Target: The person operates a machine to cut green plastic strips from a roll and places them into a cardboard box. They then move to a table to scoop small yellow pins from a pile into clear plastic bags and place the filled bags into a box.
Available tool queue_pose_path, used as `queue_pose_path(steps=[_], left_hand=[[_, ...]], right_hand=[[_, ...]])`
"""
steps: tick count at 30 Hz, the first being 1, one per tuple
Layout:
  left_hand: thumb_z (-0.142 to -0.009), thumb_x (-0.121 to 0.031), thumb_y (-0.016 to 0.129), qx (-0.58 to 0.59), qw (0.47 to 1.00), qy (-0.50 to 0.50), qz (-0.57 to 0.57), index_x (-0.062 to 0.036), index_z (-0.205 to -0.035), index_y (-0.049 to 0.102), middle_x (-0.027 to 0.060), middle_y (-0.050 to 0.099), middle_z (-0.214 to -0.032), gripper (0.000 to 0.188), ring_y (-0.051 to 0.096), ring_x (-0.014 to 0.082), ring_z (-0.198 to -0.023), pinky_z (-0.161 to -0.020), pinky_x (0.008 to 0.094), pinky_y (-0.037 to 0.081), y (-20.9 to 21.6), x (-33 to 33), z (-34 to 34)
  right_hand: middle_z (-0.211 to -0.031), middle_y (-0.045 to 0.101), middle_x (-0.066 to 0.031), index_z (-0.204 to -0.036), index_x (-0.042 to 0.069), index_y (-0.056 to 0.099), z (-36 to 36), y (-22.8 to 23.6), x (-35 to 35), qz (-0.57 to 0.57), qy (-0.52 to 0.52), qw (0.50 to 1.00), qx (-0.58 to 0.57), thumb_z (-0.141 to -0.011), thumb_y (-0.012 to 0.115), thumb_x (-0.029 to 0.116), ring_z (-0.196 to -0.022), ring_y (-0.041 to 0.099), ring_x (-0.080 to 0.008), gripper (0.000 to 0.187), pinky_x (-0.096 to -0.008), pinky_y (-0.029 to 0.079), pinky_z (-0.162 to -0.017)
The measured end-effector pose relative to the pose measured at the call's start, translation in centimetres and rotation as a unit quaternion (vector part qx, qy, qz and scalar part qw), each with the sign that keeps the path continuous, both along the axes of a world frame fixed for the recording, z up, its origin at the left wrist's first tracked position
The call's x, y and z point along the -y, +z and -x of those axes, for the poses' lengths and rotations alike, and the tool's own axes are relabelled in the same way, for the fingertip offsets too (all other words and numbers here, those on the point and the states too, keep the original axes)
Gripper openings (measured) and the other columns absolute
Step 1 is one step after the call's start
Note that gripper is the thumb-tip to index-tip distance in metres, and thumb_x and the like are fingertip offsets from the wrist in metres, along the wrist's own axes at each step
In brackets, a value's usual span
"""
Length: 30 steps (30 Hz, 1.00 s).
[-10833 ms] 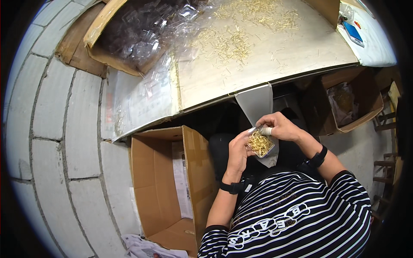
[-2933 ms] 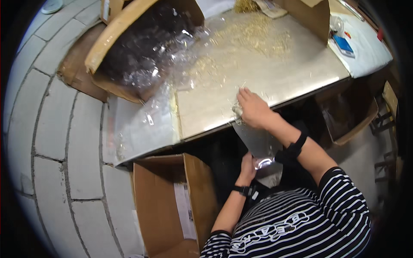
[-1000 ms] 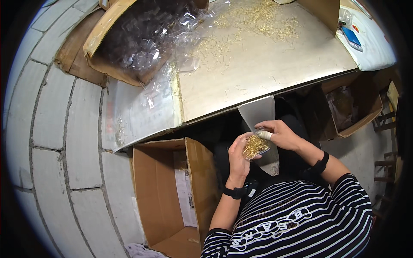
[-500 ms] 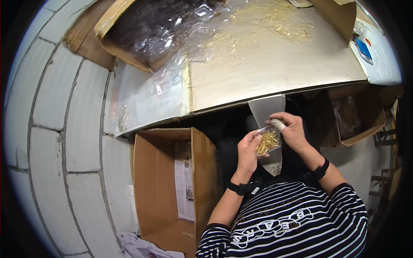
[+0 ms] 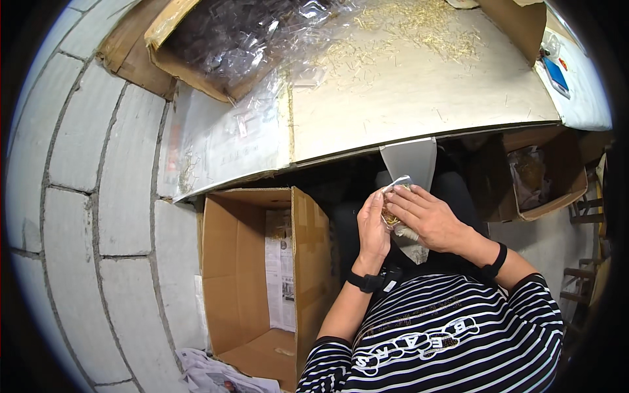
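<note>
A small clear plastic packet [image 5: 389, 215] holding thin gold-coloured pins sits between my hands, above my lap. My left hand [image 5: 373, 230] grips it from the left side, fingers partly hidden behind it. Across its face lies my right hand [image 5: 434, 223], fingers straight and close together, clasping it against the left. A whitish wrap shows at the right thumb, below the packet. Behind the hands, a grey chute-like piece [image 5: 413, 160] slopes down from the table edge.
Loose gold pins [image 5: 419, 33] are scattered over the table [image 5: 406, 105]. A carton [image 5: 226, 92] of clear plastic packets stands at the far left. An open cardboard box [image 5: 236, 281] is on my left, another carton [image 5: 553, 206] on my right. A blue device [image 5: 555, 75] lies far right.
My right hand has gone from pinching at the packet's top edge to lying across its face. The packet is now more covered and tilted more upright.
</note>
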<state>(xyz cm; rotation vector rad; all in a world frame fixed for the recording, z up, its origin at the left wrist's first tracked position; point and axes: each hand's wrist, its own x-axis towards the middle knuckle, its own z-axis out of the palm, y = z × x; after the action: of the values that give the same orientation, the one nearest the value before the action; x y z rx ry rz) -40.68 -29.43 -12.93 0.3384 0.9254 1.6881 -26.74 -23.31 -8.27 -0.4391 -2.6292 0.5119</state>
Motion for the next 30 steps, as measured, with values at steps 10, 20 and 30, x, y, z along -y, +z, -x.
queue_pose_path(steps=[10,20,30], left_hand=[[-0.095,-0.021,0.048,-0.047,0.993,-0.060,0.088,-0.0012,-0.105,0.057,0.0050,0.063,-0.090,0.023,0.063,0.0102,-0.066,-0.046,0.0228,0.054,0.1,0.1,0.3],[-0.087,-0.010,0.059,0.034,0.988,-0.116,-0.100,0.0000,-0.131,0.033,0.0135,0.049,-0.120,0.052,0.056,0.0220,-0.107,-0.084,0.0328,0.054,3.0,2.0,0.8],[-0.084,-0.001,0.060,-0.029,0.995,-0.096,-0.004,-0.0017,-0.130,0.036,0.0121,0.053,-0.117,0.052,0.059,0.0201,-0.101,-0.077,0.0289,0.057,2.0,2.6,1.4]], right_hand=[[-0.119,0.056,-0.0127,-0.112,0.001,0.056,0.3,0.9,-1.7,0.072,-0.044,0.991,-0.102,-0.068,0.063,0.001,-0.117,0.051,-0.0299,0.044,-0.0456,0.039,-0.100],[-0.113,0.060,-0.0163,-0.111,0.001,0.058,-0.6,0.7,-2.5,0.188,-0.082,0.955,-0.213,-0.081,0.059,0.004,-0.108,0.057,-0.0310,0.030,-0.0389,0.044,-0.094],[-0.127,0.051,-0.0158,-0.126,0.002,0.047,-0.9,-0.8,-1.9,0.298,-0.068,0.939,-0.154,-0.085,0.057,0.010,-0.117,0.051,-0.0284,0.043,-0.0370,0.041,-0.097]])
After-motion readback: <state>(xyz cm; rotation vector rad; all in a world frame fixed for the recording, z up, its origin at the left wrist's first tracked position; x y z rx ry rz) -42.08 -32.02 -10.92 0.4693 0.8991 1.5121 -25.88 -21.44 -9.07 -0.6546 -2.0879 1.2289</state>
